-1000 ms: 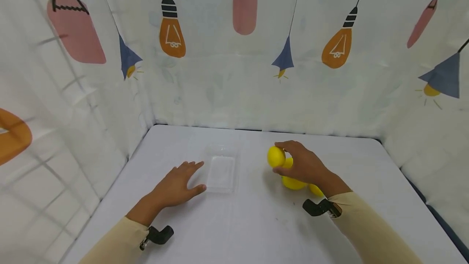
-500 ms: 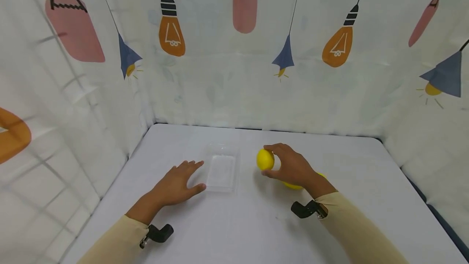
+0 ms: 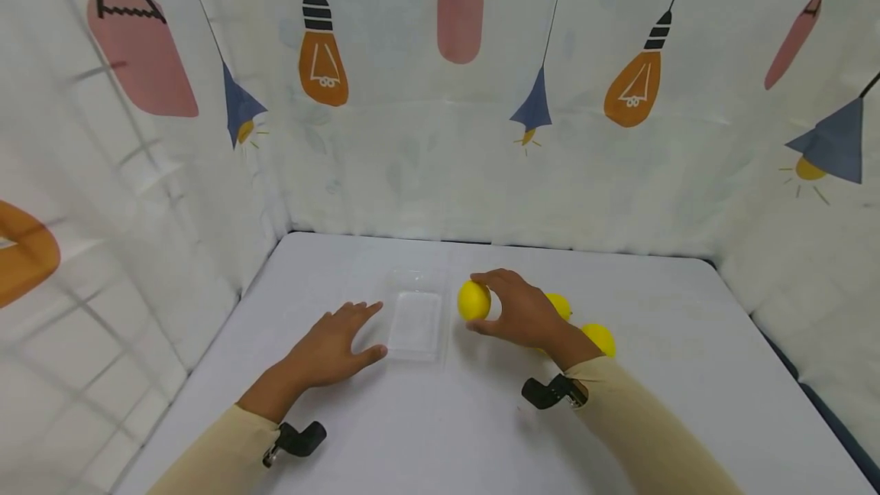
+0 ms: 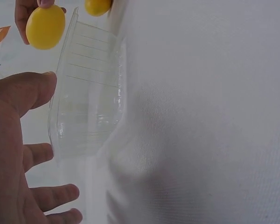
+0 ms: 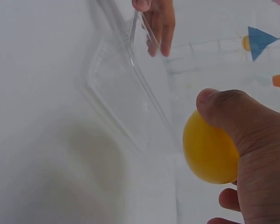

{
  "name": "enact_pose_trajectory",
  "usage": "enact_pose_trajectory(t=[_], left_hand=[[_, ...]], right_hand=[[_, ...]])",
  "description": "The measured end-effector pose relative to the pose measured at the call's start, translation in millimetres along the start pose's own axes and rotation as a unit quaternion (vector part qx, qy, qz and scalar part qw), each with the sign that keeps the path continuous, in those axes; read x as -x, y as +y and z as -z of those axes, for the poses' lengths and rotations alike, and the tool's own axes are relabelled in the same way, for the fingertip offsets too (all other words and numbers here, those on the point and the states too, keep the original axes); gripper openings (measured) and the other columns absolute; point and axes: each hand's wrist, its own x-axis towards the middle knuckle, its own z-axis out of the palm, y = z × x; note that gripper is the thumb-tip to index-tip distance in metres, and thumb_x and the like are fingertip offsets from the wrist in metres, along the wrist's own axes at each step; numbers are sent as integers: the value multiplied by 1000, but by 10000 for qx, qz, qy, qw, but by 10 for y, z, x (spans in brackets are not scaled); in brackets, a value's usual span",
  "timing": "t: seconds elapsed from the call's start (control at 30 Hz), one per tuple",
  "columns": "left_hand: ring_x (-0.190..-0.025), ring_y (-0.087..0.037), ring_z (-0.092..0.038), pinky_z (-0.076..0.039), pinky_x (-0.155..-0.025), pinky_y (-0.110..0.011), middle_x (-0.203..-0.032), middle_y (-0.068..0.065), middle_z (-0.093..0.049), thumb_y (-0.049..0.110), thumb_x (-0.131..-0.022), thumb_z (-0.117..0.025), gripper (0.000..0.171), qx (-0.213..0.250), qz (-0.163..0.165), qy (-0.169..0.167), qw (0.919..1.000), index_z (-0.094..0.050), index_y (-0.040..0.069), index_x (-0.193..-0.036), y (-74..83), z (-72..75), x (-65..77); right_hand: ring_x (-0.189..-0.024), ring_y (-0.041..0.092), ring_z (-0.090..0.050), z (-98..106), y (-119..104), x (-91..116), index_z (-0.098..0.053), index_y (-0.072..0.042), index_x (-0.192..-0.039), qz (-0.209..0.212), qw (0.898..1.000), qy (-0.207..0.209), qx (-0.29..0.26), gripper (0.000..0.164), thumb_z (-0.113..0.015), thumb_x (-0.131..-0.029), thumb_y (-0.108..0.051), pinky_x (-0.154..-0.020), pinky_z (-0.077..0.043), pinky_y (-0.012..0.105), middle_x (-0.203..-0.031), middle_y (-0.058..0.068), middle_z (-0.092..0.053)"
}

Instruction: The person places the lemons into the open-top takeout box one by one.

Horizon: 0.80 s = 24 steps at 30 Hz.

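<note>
In the head view, my right hand (image 3: 520,312) pinches a smooth yellow lemon (image 3: 474,301) between thumb and fingers. It is held above the table, just right of a clear plastic tray (image 3: 443,319). My left hand (image 3: 330,348) is on the tray's left side, fingers spread and nothing in its grasp. Its thumb and fingertips reach the tray's rim in the left wrist view; whether they press on it I cannot tell. Two more lemons, one farther back (image 3: 558,304) and one nearer (image 3: 599,338), show beside my right forearm. A yellow sliver under that wrist is mostly hidden.
A white table (image 3: 440,434) carries everything. White cloth walls (image 3: 426,166) printed with lamps and bulbs close off the back and both sides. Each wrist wears a black camera mount, one left (image 3: 301,440) and one right (image 3: 550,393).
My right hand has carried the lemon leftward from the other lemons toward the tray, uncovering lemons behind it. The left hand and the tray have stayed in place.
</note>
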Motion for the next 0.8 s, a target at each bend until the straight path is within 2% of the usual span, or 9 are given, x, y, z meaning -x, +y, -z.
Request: enact_pose_trajectory(t=[0.4,0.8], left_hand=[[-144,-47,-36,-23,-114,-70,-153,-23,-46,57,-95,-65,80,1,24,11,10000,-41,13,-158,-11,24,23],[-145,-47,-34,-22,-115,-69,-154,-22,-45,55,-96,-65,79,-94,125,-152,9998,-40,15,-159,4,19,-14]], right_hand=[[-133,19,-51,-110,-175,-85,-53,-28,-150,8,9998,-203,81,81,-83,-80,-58,-100,-51,45,-148,-4,-53],[-133,20,-51,-203,-332,-175,-53,-27,-150,64,9995,-306,1,82,-81,-81,-59,-103,-50,46,-148,-3,-54]])
